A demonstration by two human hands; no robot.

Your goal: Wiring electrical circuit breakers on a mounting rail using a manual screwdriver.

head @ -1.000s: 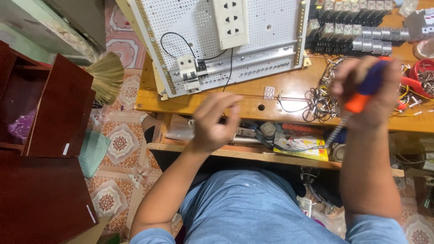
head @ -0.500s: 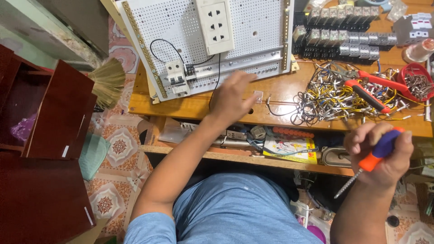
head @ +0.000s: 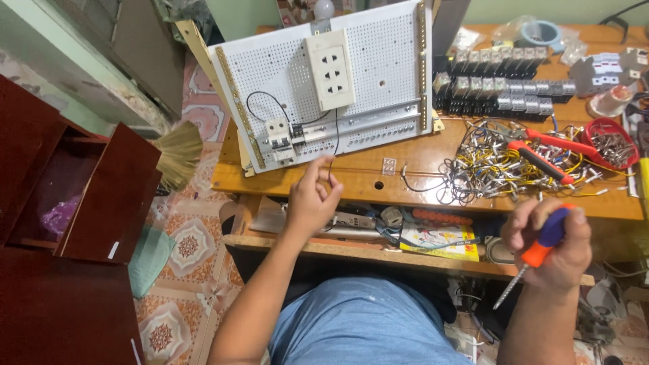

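On the bench: white perforated board (head: 324, 81), tangled wires (head: 500, 165) beside it.
Left hand (head: 312, 196): pinching a thin black wire (head: 335, 145) below the board.
Right hand (head: 549, 243): clenched around an orange-blue screwdriver (head: 534, 257), steel tip downward.

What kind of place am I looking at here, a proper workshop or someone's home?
Probably a home electrical workbench. A white perforated panel with a socket and breaker stands on a wooden bench, beside a heap of wires. The patterned floor tiles suggest a house.
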